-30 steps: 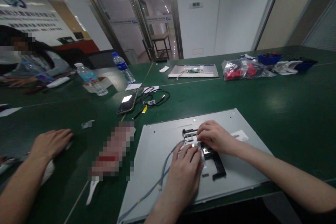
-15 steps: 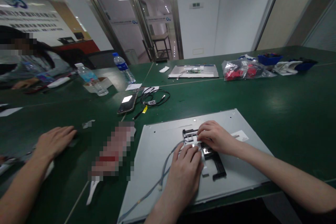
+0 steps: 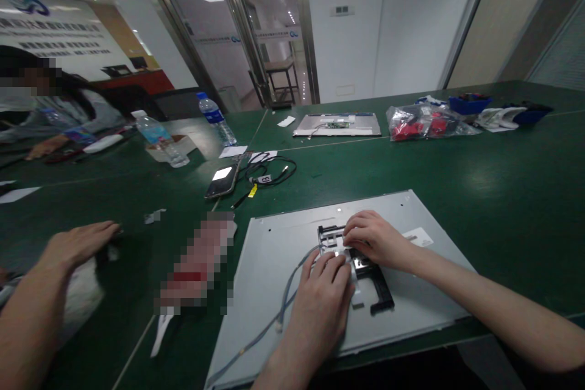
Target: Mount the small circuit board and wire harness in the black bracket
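Observation:
A pale grey flat panel [image 3: 393, 311], like the back of a display, lies on the table before me. On it sits a black plastic frame [image 3: 381, 289] with a shiny metal part in its middle. My left hand [image 3: 325, 295] rests over the near left side of that frame, fingers bent and closed, their tips partly hidden. From the right, my right hand [image 3: 373, 239] reaches across, its fingers bent together on the frame's upper part; the thumb is hidden. A grey cable [image 3: 260, 338] runs from beside the frame down to the panel's lower left corner.
Left of the panel lie a blurred-out pinkish item [image 3: 196, 268], a phone [image 3: 222, 180] and a coiled black cable [image 3: 292, 173]. Another person's hand [image 3: 85, 244] is at far left. Bottles [image 3: 159, 137], a second panel [image 3: 301, 128] and a bagged red item [image 3: 411, 125] stand farther back.
The other person's hand at the left has shifted left, with a whitish thing now showing beneath the arm. My own hands, the panel and the frame look unmoved.

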`<state>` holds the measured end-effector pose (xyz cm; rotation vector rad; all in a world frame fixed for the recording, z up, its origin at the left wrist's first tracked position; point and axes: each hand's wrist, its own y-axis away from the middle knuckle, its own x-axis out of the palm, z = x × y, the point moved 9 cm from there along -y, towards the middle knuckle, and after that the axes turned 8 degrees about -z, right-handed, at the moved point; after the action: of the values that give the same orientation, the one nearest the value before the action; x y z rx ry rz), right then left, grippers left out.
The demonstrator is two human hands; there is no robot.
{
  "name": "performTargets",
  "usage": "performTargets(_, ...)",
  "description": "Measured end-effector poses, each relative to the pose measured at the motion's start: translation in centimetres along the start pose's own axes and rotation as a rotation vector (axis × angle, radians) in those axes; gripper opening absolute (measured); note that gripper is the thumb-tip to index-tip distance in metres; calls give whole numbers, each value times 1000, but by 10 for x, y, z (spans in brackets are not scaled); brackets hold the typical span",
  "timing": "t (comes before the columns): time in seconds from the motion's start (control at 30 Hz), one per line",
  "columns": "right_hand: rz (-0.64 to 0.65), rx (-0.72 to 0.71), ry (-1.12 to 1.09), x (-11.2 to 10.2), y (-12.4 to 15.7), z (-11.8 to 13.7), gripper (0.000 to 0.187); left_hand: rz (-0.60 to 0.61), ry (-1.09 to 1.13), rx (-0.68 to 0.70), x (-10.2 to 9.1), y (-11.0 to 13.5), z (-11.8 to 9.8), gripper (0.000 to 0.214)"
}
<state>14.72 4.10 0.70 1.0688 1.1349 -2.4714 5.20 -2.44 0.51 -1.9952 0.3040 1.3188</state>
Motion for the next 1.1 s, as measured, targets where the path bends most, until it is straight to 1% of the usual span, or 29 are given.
performTargets(0.23,-5,1,-3,-2,-2,2,9,0,6,-8,-1,-1,-1,23)
performTargets(0.5,3,10,4,0,-1,-1,6,3,-11,-5,0,0,0,23)
performTargets(0.83,19,-6,-8,-3,-2,4,5,-19,-23,12,-2,-2,-3,23)
performTargets(1.1,72,-48,-51,2,0,10,4,-35,-14,18,-4,-1,-3,25)
